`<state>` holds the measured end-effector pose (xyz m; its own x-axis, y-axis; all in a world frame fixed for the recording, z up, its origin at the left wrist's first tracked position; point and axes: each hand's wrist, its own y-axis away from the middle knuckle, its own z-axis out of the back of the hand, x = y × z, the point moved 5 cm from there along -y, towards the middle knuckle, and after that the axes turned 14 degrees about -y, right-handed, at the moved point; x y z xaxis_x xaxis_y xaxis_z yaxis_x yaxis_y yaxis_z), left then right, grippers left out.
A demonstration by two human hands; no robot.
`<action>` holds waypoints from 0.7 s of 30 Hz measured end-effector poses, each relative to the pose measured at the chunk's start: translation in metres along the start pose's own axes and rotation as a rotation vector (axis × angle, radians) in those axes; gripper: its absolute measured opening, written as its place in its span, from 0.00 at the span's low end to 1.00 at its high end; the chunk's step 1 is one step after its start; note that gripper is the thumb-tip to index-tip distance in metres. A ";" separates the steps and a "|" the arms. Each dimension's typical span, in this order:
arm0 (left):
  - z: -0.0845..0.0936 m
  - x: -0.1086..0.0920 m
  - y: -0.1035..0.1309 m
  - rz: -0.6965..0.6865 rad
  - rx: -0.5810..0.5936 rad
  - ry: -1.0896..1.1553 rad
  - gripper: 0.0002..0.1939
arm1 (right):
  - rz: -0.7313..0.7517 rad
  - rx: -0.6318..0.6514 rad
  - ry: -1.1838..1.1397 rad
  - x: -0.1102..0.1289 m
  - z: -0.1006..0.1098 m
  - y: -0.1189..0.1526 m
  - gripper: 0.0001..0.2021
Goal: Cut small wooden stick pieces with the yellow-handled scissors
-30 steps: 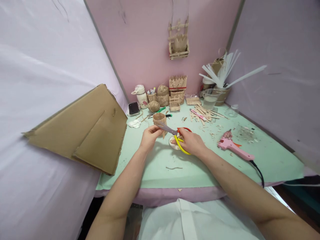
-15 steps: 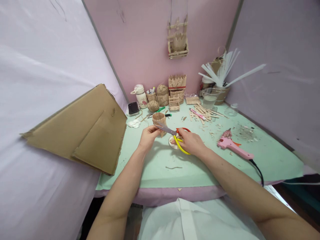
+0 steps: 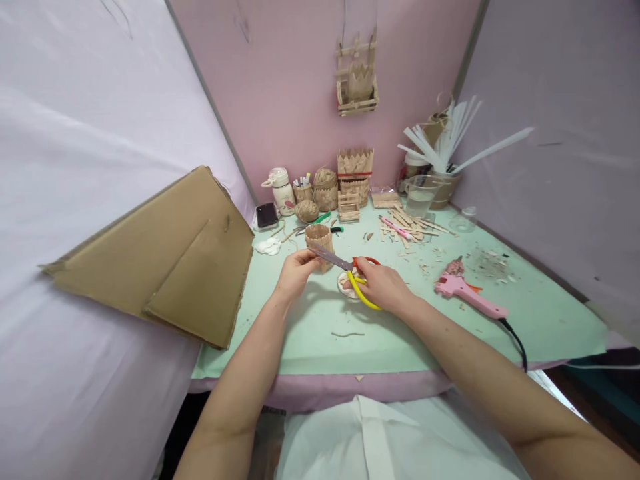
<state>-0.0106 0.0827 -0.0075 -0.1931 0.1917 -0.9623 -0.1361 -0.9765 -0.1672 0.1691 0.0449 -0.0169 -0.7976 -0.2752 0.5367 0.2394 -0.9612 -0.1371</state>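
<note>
My right hand point(image 3: 383, 285) grips a pair of scissors point(image 3: 331, 257) by their red and yellow handles, the blades pointing left. My left hand point(image 3: 299, 272) is closed in a pinch right by the blade tips; whatever lies between its fingertips is too small to make out. Just behind the blades stands a small round cup of wooden sticks point(image 3: 320, 237), its lower part covered by the scissors and my fingers. Under the scissors, a round white piece point(image 3: 345, 285) lies on the green table, partly hidden by my right hand. A short piece of twine point(image 3: 347, 334) lies closer to me.
A pink glue gun point(image 3: 467, 297) with a black cord lies at the right, near scattered scraps. Loose craft sticks point(image 3: 410, 225) and a pink cutter point(image 3: 395, 228) are behind it. Folded cardboard point(image 3: 185, 260) leans at the left. A twine ball point(image 3: 307, 211) and a bottle point(image 3: 281, 192) stand at the back.
Both hands keep nearly the same place. The scissor blades look slightly closer together at the tips, beside my left fingers. The view has shifted very little.
</note>
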 end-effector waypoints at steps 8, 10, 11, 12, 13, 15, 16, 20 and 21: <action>0.002 -0.003 0.002 0.028 -0.016 -0.033 0.10 | -0.005 -0.034 -0.045 -0.006 0.002 -0.004 0.19; 0.003 -0.001 0.002 0.053 -0.025 -0.007 0.12 | -0.019 -0.055 -0.083 -0.007 0.004 -0.005 0.18; 0.003 -0.001 0.003 0.062 -0.025 0.007 0.12 | -0.023 -0.063 -0.091 -0.008 0.005 -0.005 0.17; 0.002 -0.001 0.003 0.068 -0.023 0.019 0.13 | -0.026 -0.068 -0.093 -0.008 0.006 -0.005 0.17; 0.002 -0.001 0.003 0.071 -0.020 0.029 0.13 | -0.025 -0.069 -0.094 -0.008 0.006 -0.005 0.16; 0.002 -0.001 0.002 0.074 -0.015 0.041 0.13 | -0.020 -0.066 -0.094 -0.007 0.006 -0.005 0.17; 0.002 -0.002 0.002 0.075 -0.014 0.044 0.12 | -0.017 -0.062 -0.094 -0.007 0.006 -0.004 0.17; 0.002 -0.002 0.002 0.071 -0.018 0.052 0.12 | -0.021 -0.052 -0.086 -0.006 0.006 -0.004 0.19; 0.002 -0.002 0.002 0.066 -0.018 0.058 0.12 | -0.023 -0.051 -0.083 -0.006 0.006 -0.004 0.19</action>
<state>-0.0124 0.0806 -0.0056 -0.1440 0.1212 -0.9821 -0.1077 -0.9885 -0.1062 0.1758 0.0500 -0.0146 -0.7534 -0.2526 0.6071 0.1911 -0.9675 -0.1654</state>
